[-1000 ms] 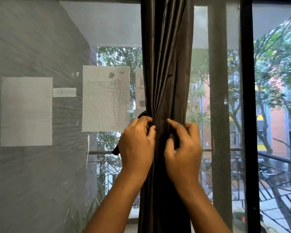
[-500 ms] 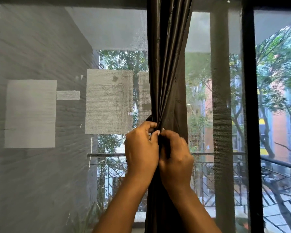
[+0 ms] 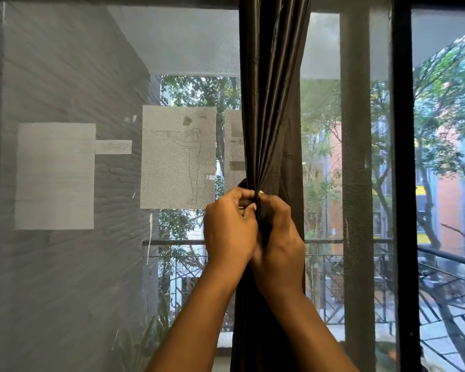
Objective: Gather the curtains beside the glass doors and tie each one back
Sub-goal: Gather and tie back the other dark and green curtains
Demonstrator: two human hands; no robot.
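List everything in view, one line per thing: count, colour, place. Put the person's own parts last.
curtain: one, dark brown, centre, hanging gathered into folds
tie-back: one, dark, a bit showing at the curtain's left edge above the hands
paper sheets: three, white, on the screen left of the curtain, one part hidden
door frame: one, black, upright at right
balcony railing: one, dark metal, outside, lower half
brick wall: one, grey, outside left
trees: several, green, outside
left hand: one, gripping the curtain's gathered part
right hand: one, gripping it beside the left
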